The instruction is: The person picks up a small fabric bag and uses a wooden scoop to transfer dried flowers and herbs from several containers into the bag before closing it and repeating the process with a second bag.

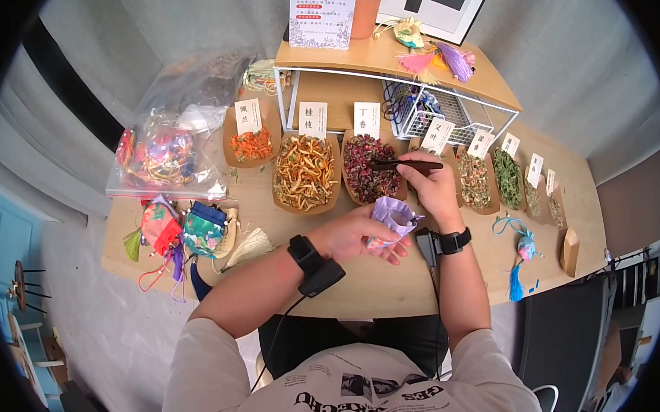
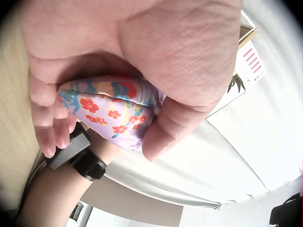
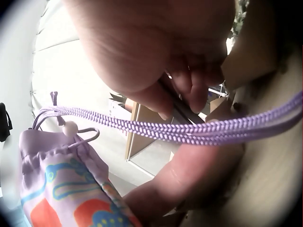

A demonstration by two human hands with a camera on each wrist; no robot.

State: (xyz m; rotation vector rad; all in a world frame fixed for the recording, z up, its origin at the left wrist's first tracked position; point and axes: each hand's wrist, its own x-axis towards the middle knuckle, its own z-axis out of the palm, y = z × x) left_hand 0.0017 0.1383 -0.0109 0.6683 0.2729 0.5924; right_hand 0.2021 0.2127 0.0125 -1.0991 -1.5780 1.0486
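My left hand (image 1: 344,235) holds a lavender drawstring pouch (image 1: 395,214) with its mouth facing up, just in front of the trays. In the left wrist view, the thumb presses the neck of the flower-printed pouch (image 2: 113,111) while the fingers support its far side. My right hand (image 1: 436,189) pinches dark tongs (image 1: 410,164), whose tips reach over a paper tray of dried dark-red buds (image 1: 365,159). Seen from the right wrist, a braided purple cord (image 3: 142,128) crosses in front of the hand, and the pouch (image 3: 61,184) fills the lower left.
Left of the buds stand trays of orange-yellow strips (image 1: 304,174) and orange petals (image 1: 252,144); trays of green herbs (image 1: 507,176) line the right. Finished pouches (image 1: 204,231) and a plastic bag (image 1: 167,151) lie left, a blue tasselled pouch (image 1: 525,248) right. A shelf (image 1: 397,57) stands behind.
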